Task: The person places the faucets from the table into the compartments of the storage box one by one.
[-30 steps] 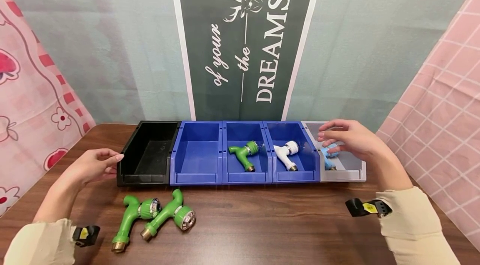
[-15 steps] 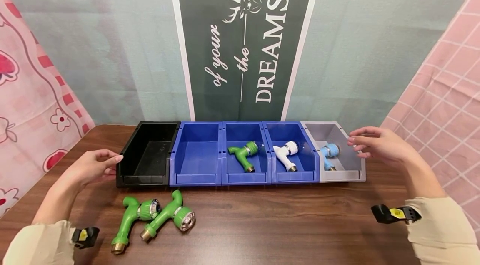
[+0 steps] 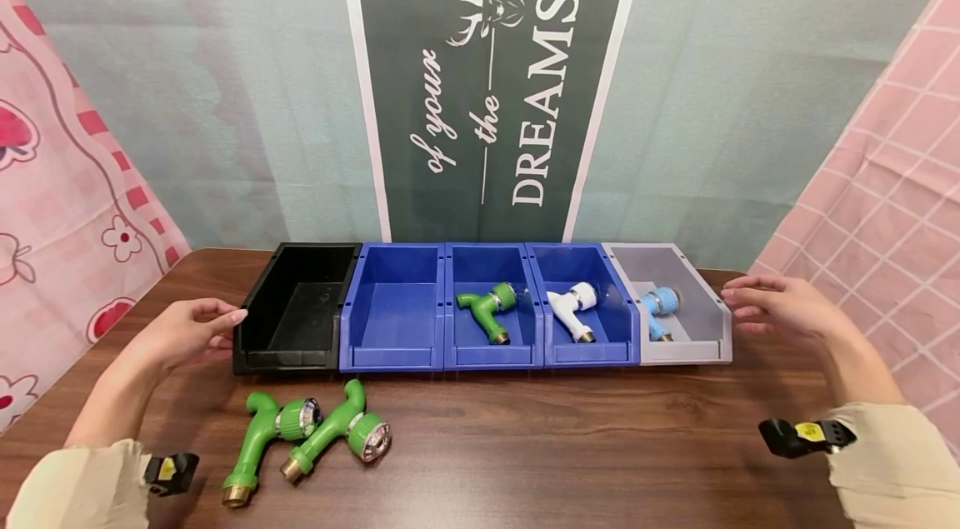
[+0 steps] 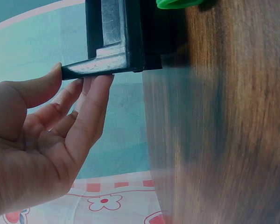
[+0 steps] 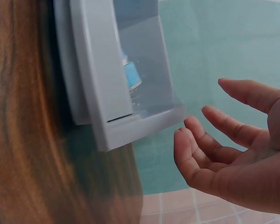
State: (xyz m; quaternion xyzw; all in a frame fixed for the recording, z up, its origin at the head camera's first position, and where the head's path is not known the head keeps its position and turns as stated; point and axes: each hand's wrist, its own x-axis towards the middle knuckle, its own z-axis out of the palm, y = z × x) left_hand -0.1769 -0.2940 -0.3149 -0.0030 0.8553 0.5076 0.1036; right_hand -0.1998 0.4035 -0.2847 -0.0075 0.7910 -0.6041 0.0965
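1. Change: right hand point(image 3: 791, 308) was over the grey bin point(image 3: 684, 352) a second ago; now outside its right wall. Left hand point(image 3: 180, 337) unmoved.
2. Meaning: hands now bracket the row; probably steadying or squaring the bins, not handling taps.
3. Left fingers: loosely extended, thumb on the black bin's point(image 3: 291, 359) rim, fingertips against its outer side. No tap held.
4. Right fingers: relaxed, slightly bent, holding nothing; just beside the grey bin, contact can't be told.
5. Row, left to right: black bin, left blue bin point(image 3: 392, 357), middle blue bin point(image 3: 492, 357) with green tap point(image 3: 487, 312), right blue bin point(image 3: 592, 354) with white tap point(image 3: 570, 312), grey bin with light blue tap point(image 3: 660, 302).
6. Around: two loose green taps point(image 3: 257, 437) on the table point(image 3: 562, 446), before the black and left blue bins. They'd hinder pulling those forward. Curtain point(image 3: 697, 96) behind.
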